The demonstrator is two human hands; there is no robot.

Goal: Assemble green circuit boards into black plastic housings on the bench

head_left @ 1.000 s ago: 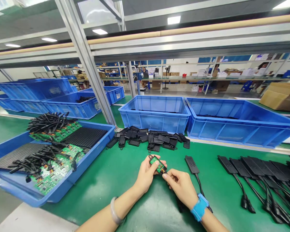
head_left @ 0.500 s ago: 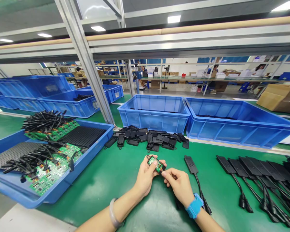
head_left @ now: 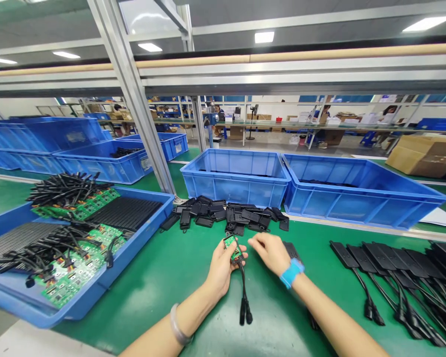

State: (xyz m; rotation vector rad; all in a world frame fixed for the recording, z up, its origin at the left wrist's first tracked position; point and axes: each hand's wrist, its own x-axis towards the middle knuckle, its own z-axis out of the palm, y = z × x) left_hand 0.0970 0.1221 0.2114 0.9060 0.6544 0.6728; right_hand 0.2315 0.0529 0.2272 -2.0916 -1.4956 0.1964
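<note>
My left hand (head_left: pixel 220 267) is closed around a small green circuit board (head_left: pixel 232 249) seated in a black shell, held above the green mat. Its black cable (head_left: pixel 243 290) hangs down to two plugs near the mat. My right hand (head_left: pixel 269 251), with a blue wristband, has its fingers loosely spread and holds nothing. It hovers to the right of the board, just short of the pile of black plastic shells (head_left: pixel 228 214). A finished black unit lies partly hidden under that hand.
A blue tray (head_left: pixel 141 235) at the left holds green boards with black cables. Two blue bins (head_left: pixel 238 176) stand behind the shell pile. A row of assembled black units with cables (head_left: pixel 394 267) lies at the right. A slanted metal post (head_left: pixel 137 99) rises at centre-left.
My right hand let go of the board's cable and moved up and away toward the shell pile. The cable now hangs free from the board in my left hand.
</note>
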